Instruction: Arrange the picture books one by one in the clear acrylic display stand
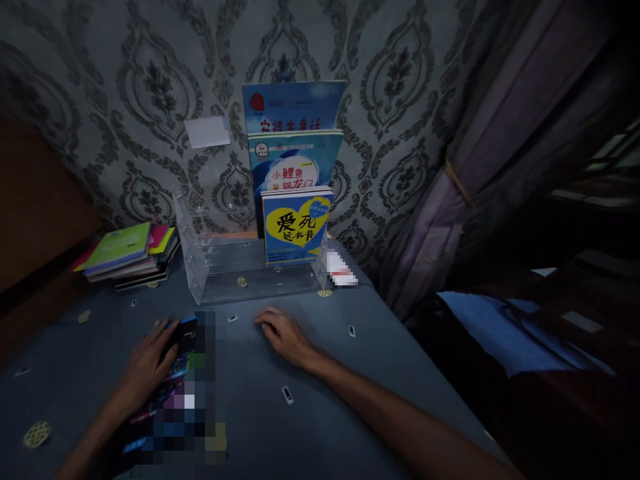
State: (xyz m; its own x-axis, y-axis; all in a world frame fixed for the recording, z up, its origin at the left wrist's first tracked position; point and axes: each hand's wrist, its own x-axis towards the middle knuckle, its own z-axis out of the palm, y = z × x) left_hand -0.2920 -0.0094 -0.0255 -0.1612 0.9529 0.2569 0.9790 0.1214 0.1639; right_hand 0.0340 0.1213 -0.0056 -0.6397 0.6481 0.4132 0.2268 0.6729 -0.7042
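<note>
My left hand (pixel 153 357) lies over a dark, colourful book or pile of books (pixel 187 337) at the table's front left, its fingers stretched out flat on top. Part of that cover is pixelated, so its title cannot be read. On the table to the right, my right hand (pixel 285 337) rests with loosely bent fingers and holds nothing. Just beyond it stands a clear tiered rack (pixel 230 283). Upright in the rack's right side are a small blue and yellow book (pixel 297 227), a teal book (pixel 295 160) and a taller blue book (pixel 295 103).
A stack of books (pixel 127 250) with a green one on top sits at the back left. A pixelated white item (pixel 341 269) lies by the rack's right end. The table (pixel 320 400) meets a patterned wall; a tied curtain (pixel 430 220) hangs at right, above blue cloth (pixel 510 337).
</note>
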